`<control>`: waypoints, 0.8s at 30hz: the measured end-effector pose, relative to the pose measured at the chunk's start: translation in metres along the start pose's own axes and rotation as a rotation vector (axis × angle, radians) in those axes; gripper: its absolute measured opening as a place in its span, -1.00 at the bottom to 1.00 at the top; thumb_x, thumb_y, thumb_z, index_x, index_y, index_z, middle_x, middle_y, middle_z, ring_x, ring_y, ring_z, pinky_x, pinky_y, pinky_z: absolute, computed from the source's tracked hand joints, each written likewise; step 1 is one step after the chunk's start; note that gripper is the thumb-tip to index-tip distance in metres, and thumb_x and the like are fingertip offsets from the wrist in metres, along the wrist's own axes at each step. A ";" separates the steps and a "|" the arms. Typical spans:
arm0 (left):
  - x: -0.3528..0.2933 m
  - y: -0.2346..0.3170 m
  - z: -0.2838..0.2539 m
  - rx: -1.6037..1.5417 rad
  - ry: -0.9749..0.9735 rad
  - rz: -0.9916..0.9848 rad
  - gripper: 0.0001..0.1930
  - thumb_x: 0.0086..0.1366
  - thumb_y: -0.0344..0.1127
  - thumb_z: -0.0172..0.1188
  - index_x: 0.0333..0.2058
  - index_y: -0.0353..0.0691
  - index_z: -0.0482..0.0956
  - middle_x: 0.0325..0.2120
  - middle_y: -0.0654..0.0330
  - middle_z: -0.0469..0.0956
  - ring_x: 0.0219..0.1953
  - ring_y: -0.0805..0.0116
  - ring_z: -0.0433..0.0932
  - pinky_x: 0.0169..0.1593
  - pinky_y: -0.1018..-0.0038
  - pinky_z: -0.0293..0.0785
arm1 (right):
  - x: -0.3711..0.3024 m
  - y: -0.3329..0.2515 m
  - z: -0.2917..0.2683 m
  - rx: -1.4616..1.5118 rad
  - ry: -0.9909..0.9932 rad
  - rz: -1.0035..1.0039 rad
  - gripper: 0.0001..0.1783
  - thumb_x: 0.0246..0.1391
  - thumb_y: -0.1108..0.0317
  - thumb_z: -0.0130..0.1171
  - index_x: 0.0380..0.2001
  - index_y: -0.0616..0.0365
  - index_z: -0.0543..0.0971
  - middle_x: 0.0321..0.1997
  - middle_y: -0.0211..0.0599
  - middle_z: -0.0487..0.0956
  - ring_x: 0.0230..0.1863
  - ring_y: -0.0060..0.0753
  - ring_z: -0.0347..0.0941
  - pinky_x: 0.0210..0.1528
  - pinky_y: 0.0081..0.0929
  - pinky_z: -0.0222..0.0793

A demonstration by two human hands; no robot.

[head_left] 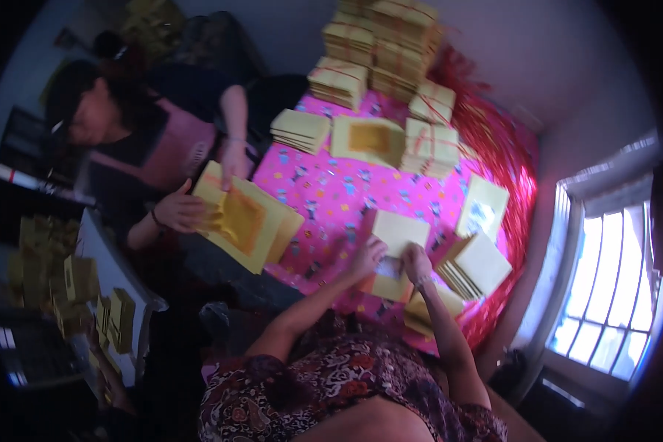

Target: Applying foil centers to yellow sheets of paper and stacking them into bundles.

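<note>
A pale yellow stack of paper (399, 230) lies before me on the pink table cover, with a greyish patch and an orange edge at its near part. My left hand (368, 256) is closed at the stack's left side, fingers curled. On its right side my right hand (418, 263) is closed in a pinch, a bracelet at the wrist. Whatever the fingers grip is too small to make out. Right of my hands sits a fanned pile of yellow paper bundles (479, 265), and another yellow bundle (431, 309) lies under my right forearm.
Red plastic string (512, 184) hangs along the table's right edge. Tied paper stacks (398, 48) rise at the back. At left, a co-worker in a pink apron (166, 147) holds gold-patterned sheets (247, 221). A white table (114, 250) bears more bundles. A barred window (604, 287) is at right.
</note>
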State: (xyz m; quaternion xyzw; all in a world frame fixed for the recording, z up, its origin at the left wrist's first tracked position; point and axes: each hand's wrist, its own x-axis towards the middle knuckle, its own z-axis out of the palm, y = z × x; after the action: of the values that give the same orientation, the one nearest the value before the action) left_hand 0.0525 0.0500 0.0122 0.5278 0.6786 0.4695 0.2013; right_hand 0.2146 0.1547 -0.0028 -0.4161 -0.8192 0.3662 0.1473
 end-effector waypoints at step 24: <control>0.004 -0.026 -0.011 0.005 0.219 -0.380 -0.68 0.06 -0.18 0.24 -0.36 -0.22 0.32 -0.59 0.06 0.45 -0.52 0.10 0.50 -0.45 0.25 0.37 | 0.006 -0.033 -0.013 -0.748 -0.035 -0.458 -0.62 -0.05 0.08 0.15 -0.24 0.07 0.41 -0.38 -0.29 0.46 -0.35 -0.26 0.47 -0.34 -0.31 0.37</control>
State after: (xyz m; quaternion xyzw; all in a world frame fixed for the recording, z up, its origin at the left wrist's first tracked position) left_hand 0.0290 0.0489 -0.0044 0.3368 0.7849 0.4760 0.2097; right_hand 0.1986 0.1532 0.0295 -0.2422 -0.9689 0.0092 0.0499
